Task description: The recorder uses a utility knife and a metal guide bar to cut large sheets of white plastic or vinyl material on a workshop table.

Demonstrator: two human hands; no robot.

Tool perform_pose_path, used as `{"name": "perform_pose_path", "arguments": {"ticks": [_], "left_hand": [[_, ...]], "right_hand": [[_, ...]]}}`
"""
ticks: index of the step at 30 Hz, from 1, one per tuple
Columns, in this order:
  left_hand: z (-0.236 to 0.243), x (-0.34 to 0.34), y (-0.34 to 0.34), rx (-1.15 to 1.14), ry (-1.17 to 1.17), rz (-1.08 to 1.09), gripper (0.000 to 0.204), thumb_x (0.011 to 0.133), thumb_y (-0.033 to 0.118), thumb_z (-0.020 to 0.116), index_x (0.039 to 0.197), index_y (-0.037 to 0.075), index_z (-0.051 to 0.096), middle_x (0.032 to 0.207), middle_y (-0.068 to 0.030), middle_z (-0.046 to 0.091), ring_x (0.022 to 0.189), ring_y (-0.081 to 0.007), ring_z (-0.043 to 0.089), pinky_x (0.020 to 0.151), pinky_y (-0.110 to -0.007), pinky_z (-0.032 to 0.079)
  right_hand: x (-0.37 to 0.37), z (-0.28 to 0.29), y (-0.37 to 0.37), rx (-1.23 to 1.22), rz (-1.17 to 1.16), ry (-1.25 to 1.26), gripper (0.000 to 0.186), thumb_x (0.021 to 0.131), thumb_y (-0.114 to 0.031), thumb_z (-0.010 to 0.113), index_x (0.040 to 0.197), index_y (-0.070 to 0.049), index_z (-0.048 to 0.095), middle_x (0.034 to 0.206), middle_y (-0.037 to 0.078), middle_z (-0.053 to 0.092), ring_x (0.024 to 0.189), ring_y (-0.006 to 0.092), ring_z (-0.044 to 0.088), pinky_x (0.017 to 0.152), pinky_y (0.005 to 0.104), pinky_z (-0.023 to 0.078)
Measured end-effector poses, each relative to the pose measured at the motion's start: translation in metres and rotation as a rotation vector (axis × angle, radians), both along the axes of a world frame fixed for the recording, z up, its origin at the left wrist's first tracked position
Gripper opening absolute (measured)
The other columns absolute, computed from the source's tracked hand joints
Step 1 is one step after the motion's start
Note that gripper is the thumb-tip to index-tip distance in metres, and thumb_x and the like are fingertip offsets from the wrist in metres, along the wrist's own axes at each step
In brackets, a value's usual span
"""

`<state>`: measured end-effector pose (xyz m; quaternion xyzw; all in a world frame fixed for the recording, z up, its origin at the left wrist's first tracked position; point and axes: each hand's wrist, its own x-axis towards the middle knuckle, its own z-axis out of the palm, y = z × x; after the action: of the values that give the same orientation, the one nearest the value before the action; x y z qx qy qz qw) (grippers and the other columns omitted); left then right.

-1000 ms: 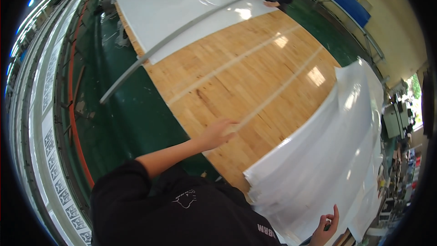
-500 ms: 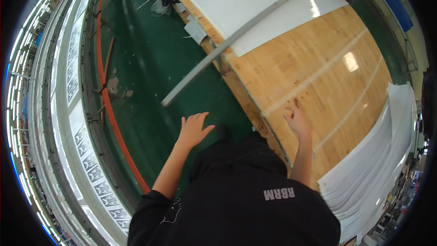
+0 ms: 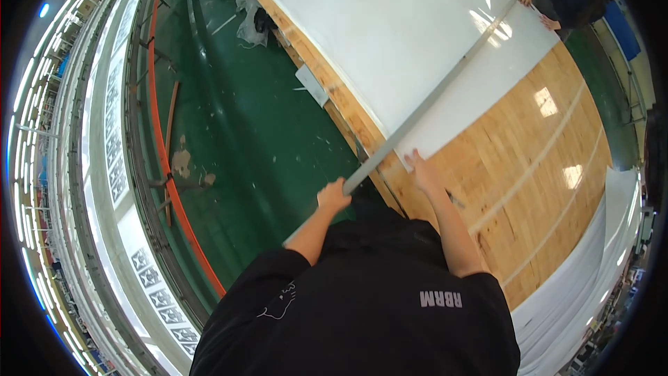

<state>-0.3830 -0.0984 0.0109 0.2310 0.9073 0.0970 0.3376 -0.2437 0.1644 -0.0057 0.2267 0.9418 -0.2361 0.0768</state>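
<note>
My left hand (image 3: 334, 196) is closed around the near part of a long grey straight bar (image 3: 435, 94), which sticks out past the table's edge toward me. From there the bar runs diagonally across a large glossy white sheet (image 3: 362, 35) lying on the wooden table. My right hand (image 3: 426, 173) is at the sheet's near corner, just right of the bar, its fingertips closed on the sheet's edge. At the far end, a co-worker's hands (image 3: 548, 22) are by the bar and the sheet's far edge.
The wooden tabletop (image 3: 515, 146) shows pale stripes right of the sheet. A stack of white sheets (image 3: 584, 264) lies at its near right end. Left of me is green floor (image 3: 257, 111) with an orange rail (image 3: 170, 195). Clear plastic (image 3: 248, 17) lies beside the table's far left.
My left hand has taken hold of the bar, and my right hand has moved forward to the sheet's corner. The bar has come nearer me; the co-worker is now more in view.
</note>
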Motion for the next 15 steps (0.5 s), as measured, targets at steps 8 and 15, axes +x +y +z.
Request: {"name": "perform_pose_path", "arguments": {"ticks": [8, 15], "left_hand": [[0.018, -0.099, 0.012, -0.079, 0.059, 0.096, 0.049, 0.067, 0.033, 0.065, 0.113, 0.019, 0.059, 0.102, -0.0104, 0.065, 0.096, -0.0296, 0.062, 0.081, -0.042, 0.049], [0.008, -0.217, 0.019, -0.29, 0.098, 0.161, 0.052, 0.068, 0.023, 0.059, 0.12, 0.023, 0.057, 0.114, -0.0049, 0.061, 0.116, -0.0258, 0.05, 0.097, -0.052, 0.034]], "right_hand": [[-0.026, 0.024, 0.026, -0.102, -0.047, -0.186, 0.06, 0.075, 0.004, 0.044, 0.125, -0.028, 0.054, 0.139, 0.005, 0.04, 0.103, 0.0286, 0.057, 0.084, 0.0367, 0.048], [-0.062, 0.051, 0.023, -0.21, -0.172, -0.416, 0.054, 0.075, 0.0, 0.047, 0.121, -0.027, 0.058, 0.137, 0.005, 0.043, 0.099, 0.0274, 0.058, 0.081, 0.0366, 0.048]]}}
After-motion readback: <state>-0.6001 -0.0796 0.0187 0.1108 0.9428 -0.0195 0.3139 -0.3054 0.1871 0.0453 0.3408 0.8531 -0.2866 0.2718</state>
